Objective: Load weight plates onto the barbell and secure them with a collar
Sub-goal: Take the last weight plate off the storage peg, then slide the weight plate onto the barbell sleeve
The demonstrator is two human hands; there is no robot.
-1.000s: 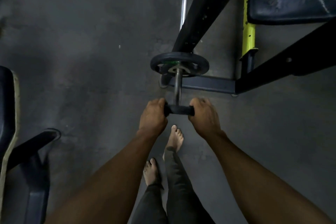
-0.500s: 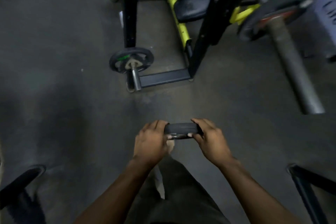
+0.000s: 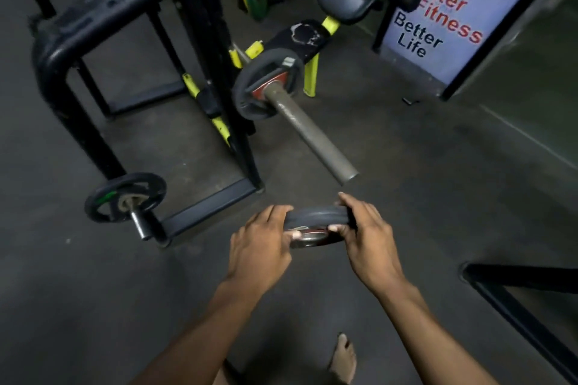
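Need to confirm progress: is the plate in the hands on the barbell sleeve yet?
Off. The plate is held by the left hand and right hand, short of the bare sleeve end.

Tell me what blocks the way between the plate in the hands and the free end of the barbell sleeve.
Nothing visible: the held plate sits just below the bare barbell sleeve tip, open air between them.

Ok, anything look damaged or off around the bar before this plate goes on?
The bench pad behind the barbell sleeve has torn, flaking upholstery. Otherwise nothing stands out; both hands hold the plate.
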